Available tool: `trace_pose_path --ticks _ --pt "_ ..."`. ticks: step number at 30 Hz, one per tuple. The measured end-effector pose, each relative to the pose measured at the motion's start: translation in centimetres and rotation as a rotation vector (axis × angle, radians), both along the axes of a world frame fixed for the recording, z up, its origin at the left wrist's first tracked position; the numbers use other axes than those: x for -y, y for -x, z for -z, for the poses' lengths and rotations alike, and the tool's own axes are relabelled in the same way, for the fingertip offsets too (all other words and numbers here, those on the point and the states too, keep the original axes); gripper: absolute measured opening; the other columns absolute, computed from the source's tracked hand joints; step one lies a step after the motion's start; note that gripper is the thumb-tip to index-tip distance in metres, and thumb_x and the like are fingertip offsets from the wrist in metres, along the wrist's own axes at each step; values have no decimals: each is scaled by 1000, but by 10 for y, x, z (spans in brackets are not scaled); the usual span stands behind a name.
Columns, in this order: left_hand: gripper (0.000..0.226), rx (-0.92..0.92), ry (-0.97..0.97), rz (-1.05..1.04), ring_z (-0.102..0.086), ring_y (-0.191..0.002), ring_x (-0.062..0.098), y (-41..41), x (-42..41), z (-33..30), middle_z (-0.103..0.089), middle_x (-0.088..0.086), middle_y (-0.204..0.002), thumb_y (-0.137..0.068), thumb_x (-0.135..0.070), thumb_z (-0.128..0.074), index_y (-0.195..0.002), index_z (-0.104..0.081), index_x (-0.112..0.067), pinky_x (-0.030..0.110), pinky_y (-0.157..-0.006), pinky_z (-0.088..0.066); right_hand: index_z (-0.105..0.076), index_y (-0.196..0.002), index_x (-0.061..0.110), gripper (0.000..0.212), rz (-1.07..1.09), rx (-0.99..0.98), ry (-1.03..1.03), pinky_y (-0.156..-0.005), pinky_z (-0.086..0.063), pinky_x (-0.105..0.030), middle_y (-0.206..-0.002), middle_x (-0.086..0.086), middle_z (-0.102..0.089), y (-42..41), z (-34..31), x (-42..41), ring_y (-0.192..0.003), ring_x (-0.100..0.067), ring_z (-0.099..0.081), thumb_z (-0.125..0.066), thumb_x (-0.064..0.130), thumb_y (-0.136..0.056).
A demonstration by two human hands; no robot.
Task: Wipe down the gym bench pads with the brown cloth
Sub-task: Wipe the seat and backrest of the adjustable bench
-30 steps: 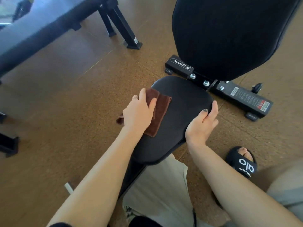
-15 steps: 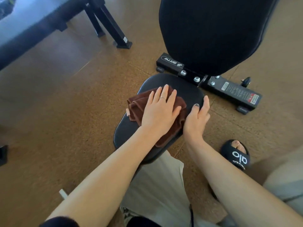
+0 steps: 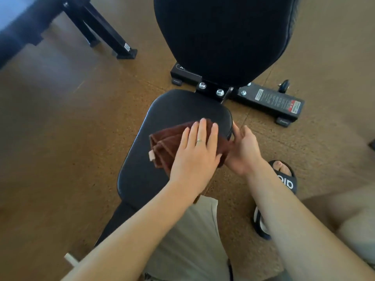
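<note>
Floor (image 3: pixel 60 122): brown speckled cork-like surface under everything.
Back pad (image 3: pixel 223 35): black, tilted up behind the seat, bolted to a black base bar (image 3: pixel 269 102).
Seat pad (image 3: pixel 182 110): black, rounded, running from the bolts toward the camera.
Second bench (image 3: pixel 97 27): black legs at upper left, well apart.
Left hand (image 3: pixel 197 151): flat, fingers straight and spread, pressing on the cloth; ring on one finger.
Right hand (image 3: pixel 243 151): at the seat's right edge, touching the cloth's corner; fingers loosely extended, actual hold on cloth unclear.
Brown cloth (image 3: pixel 164 145): bunched on the seat pad, mostly under the left palm.
Sandal (image 3: pixel 284 181): black, on the floor at right.
</note>
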State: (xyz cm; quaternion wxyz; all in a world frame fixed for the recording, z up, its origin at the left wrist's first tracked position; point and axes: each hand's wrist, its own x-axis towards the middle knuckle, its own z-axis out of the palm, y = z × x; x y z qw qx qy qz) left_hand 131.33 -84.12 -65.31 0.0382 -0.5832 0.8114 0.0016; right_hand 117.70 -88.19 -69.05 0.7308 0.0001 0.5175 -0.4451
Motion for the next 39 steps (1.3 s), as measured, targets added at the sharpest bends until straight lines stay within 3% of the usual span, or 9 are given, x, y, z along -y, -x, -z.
trace_pose_path --ticks 4,10,13,19,23,26,28,33,39 --pt "76 -30 -14 -23 -18 -157 38 37 46 0 -13 25 -169 -108 -44 -44 -165 -9 -8 48 -127 -13 -46 -156 26 66 -21 107 39 -122 -32 -57 -150 -11 -58 16 3 -5 -138 -34 -53 -20 62 -107" --pt "79 46 -46 62 -39 -148 40 -53 -70 -11 -34 25 -163 -96 -40 -61 -161 -31 -7 52 -121 -27 -44 -155 37 56 9 95 14 -118 -36 -59 -152 -5 -57 2 -4 -1 -142 -34 -51 -24 60 -108" --pt "84 114 -45 73 -43 -144 45 -61 -75 -10 -38 29 -159 -88 -33 -75 -157 -37 -3 56 -118 -31 -47 -153 36 55 49 130 4 -122 -32 -61 -154 -3 -55 0 -1 -1 -144 -33 -49 -25 60 -108" --pt "69 45 -10 78 -27 -154 40 38 46 4 -24 27 -166 -106 -32 -49 -162 -20 -6 51 -127 -23 -52 -151 23 63 92 286 -8 -123 -31 -58 -144 -13 -63 10 16 -15 -138 -36 -55 -22 59 -108" --pt "57 68 -71 89 -22 -156 33 73 99 1 -28 17 -167 -108 -29 -43 -161 -29 -14 46 -129 -12 -53 -149 22 63 131 279 0 -121 -34 -59 -137 -13 -68 8 11 -6 -133 -36 -59 -27 60 -107" --pt "54 -49 -65 99 -28 -154 26 48 82 -8 -34 8 -165 -106 -37 -45 -157 -36 -23 44 -128 -16 -58 -145 25 60 117 199 12 -116 -40 -58 -135 -10 -70 5 -1 -2 -130 -34 -61 -32 62 -105" --pt "55 -124 -92 70 -32 -152 25 19 47 -15 -35 6 -164 -106 -40 -47 -157 -35 -26 43 -128 -18 -50 -151 19 71 83 206 -7 -118 -37 -59 -143 -15 -63 8 -5 -3 -134 -37 -57 -28 67 -104" --pt "60 -55 -88 -3 -42 -145 35 -40 -40 -25 -42 12 -159 -100 -45 -45 -155 -39 -21 50 -120 -29 -51 -148 15 70 104 187 -75 -107 -43 -57 -142 -15 -64 14 -11 -11 -125 -36 -62 -28 65 -106" --pt "63 21 -45 32 -35 -150 37 10 28 -8 -33 20 -163 -103 -47 -44 -157 -36 -15 49 -124 -27 -49 -151 18 65 83 195 -57 -117 -37 -53 -149 -9 -60 14 -13 -44 -139 -31 -53 -28 61 -107"
